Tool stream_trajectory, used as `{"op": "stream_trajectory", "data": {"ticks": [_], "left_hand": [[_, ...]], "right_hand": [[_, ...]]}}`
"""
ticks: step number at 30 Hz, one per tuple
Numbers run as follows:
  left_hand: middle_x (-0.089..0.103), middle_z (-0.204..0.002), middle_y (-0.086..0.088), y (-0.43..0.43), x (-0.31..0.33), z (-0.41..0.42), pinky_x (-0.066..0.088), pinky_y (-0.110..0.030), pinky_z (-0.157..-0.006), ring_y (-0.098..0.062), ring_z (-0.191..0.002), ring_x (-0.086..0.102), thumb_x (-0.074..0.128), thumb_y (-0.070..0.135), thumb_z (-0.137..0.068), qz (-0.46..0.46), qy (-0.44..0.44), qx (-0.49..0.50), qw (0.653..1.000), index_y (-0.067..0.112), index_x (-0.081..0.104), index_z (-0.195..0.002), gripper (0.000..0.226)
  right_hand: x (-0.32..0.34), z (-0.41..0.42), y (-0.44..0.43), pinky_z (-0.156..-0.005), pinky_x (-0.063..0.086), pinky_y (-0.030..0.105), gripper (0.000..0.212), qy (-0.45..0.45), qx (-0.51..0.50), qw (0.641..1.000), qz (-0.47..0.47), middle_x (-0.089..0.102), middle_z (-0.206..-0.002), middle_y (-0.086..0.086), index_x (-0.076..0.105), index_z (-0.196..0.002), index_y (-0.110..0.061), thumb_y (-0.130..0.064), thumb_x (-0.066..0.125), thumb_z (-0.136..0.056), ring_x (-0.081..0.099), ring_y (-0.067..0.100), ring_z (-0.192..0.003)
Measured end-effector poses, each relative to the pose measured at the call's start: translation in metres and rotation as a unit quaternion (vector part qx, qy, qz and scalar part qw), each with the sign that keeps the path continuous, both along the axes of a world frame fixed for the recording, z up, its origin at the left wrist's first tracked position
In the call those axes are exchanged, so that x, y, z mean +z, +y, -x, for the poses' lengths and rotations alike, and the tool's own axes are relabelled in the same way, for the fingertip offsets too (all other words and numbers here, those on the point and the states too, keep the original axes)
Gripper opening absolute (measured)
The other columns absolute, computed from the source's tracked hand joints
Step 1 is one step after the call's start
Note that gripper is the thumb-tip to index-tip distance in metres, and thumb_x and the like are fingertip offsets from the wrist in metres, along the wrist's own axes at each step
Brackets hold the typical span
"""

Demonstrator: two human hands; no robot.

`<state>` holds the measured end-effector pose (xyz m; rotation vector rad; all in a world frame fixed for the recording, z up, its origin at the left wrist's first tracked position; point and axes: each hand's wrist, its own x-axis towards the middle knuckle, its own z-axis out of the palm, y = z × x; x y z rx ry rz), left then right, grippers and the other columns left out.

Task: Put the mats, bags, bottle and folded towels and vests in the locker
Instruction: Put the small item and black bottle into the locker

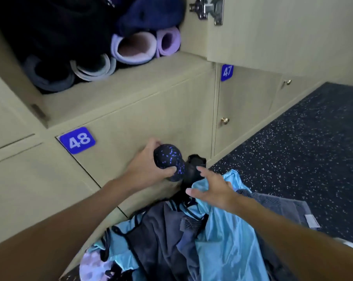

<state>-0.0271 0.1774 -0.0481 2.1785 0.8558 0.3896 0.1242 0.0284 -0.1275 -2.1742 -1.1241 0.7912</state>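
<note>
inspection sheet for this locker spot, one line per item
surface: dark speckled floor, clothes heaped on it
job's things: rolled mats in the open locker; light blue vests and grey towel on the floor
clutter: nothing seen
hands: left hand grips a speckled peanut massage ball; right hand open over the vests
cables: nothing seen
surroundings: closed door 48 and door 47

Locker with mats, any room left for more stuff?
Crowded: rolled mats fill the shelf side to side, a navy bundle on top. Bare: only the shelf's front strip before the mats, and the speckled floor right of the clothes pile.
</note>
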Motion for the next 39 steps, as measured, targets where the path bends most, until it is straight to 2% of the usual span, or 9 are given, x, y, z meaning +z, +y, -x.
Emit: {"op": "stream_trajectory", "data": {"ticks": [2, 5, 7, 9, 13, 17, 21, 26, 39], "left_hand": [[0.064, -0.112, 0.005, -0.004, 0.046, 0.001, 0.055, -0.035, -0.09, -0.013, -0.098, 0.067, 0.081, 0.043, -0.06, 0.005, -0.058, 0.004, 0.998, 0.037, 0.041, -0.111, 0.065], [0.067, -0.11, -0.006, -0.006, 0.111, 0.001, 0.061, -0.039, -0.079, -0.014, -0.087, 0.07, 0.084, 0.022, -0.073, 0.041, -0.156, 0.031, 0.986, 0.029, 0.045, -0.108, 0.053], [0.067, -0.109, -0.012, -0.008, 0.15, -0.001, 0.063, -0.037, -0.07, -0.017, -0.079, 0.072, 0.079, 0.012, -0.083, 0.078, -0.212, 0.052, 0.973, 0.027, 0.046, -0.106, 0.043], [0.068, -0.108, -0.013, -0.008, 0.183, -0.004, 0.063, -0.034, -0.065, -0.021, -0.077, 0.074, 0.074, 0.014, -0.087, 0.096, -0.265, 0.074, 0.957, 0.025, 0.048, -0.107, 0.035], [0.071, -0.104, -0.009, 0.0, 0.226, -0.012, 0.063, -0.042, -0.074, -0.031, -0.084, 0.075, 0.067, 0.026, -0.093, 0.132, -0.306, 0.089, 0.939, 0.015, 0.052, -0.12, 0.033], [0.074, -0.102, -0.003, 0.021, 0.239, -0.023, 0.06, -0.04, -0.083, -0.017, -0.089, 0.074, 0.064, 0.038, -0.094, 0.067, -0.262, 0.064, 0.961, 0.024, 0.051, -0.125, 0.037], [0.07, -0.097, 0.007, 0.055, 0.208, -0.028, 0.049, -0.017, -0.086, 0.003, -0.09, 0.064, 0.072, 0.062, -0.065, -0.056, -0.146, 0.07, 0.985, 0.039, 0.055, -0.107, 0.051], [0.059, -0.128, 0.021, 0.088, 0.165, -0.035, 0.042, -0.03, -0.109, 0.001, -0.12, 0.055, 0.065, 0.081, -0.056, -0.093, 0.033, 0.051, 0.994, 0.036, 0.058, -0.127, 0.085], [0.046, -0.135, 0.034, 0.124, 0.147, -0.06, 0.017, -0.027, -0.116, 0.004, -0.135, 0.034, 0.047, 0.096, -0.05, -0.227, 0.052, 0.017, 0.972, 0.048, 0.057, -0.127, 0.091]], "right_hand": [[0.031, 0.001, 0.007, -0.114, 0.028, 0.033, 0.101, 0.089, -0.01, 0.991, -0.104, 0.04, -0.149, -0.005, 0.024, -0.151, -0.038, -0.058, 0.079, -0.068, 0.037, 0.012, -0.138], [0.095, 0.0, 0.022, -0.088, 0.044, 0.015, 0.095, 0.15, 0.003, 0.961, -0.232, 0.048, -0.135, -0.016, 0.03, -0.144, -0.043, -0.03, 0.088, -0.07, 0.05, 0.011, -0.124], [0.139, -0.004, 0.032, -0.077, 0.054, 0.022, 0.085, 0.144, 0.008, 0.941, -0.307, 0.06, -0.113, -0.028, 0.043, -0.129, -0.047, -0.026, 0.089, -0.061, 0.062, 0.018, -0.109], [0.178, -0.01, 0.04, -0.088, 0.057, 0.037, 0.076, 0.118, 0.031, 0.927, -0.355, 0.062, -0.107, -0.033, 0.049, -0.12, -0.053, -0.023, 0.087, -0.06, 0.065, 0.019, -0.104], [0.232, -0.027, 0.049, -0.078, 0.051, 0.016, 0.077, 0.044, 0.06, 0.915, -0.397, 0.055, -0.108, -0.04, 0.045, -0.115, -0.051, 0.001, 0.082, -0.072, 0.058, -0.012, -0.096], [0.272, -0.045, 0.056, -0.081, 0.046, 0.011, 0.07, -0.03, 0.042, 0.911, -0.41, 0.057, -0.118, -0.018, 0.046, -0.12, -0.043, -0.013, 0.085, -0.07, 0.057, -0.006, -0.101], [0.304, -0.071, 0.075, -0.095, 0.051, 0.035, 0.076, -0.08, -0.022, 0.91, -0.407, 0.054, -0.124, -0.005, 0.043, -0.127, -0.039, -0.046, 0.076, -0.059, 0.057, 0.01, -0.11], [0.341, -0.095, 0.121, -0.095, 0.049, 0.042, 0.076, -0.161, -0.041, 0.911, -0.377, 0.053, -0.12, -0.003, 0.043, -0.131, -0.033, -0.048, 0.077, -0.065, 0.057, 0.015, -0.105], [0.383, -0.132, 0.27, -0.096, 0.042, 0.039, 0.082, -0.248, -0.119, 0.883, -0.379, 0.037, -0.142, 0.012, 0.033, -0.146, -0.019, -0.049, 0.073, -0.081, 0.051, 0.034, -0.121]]}}
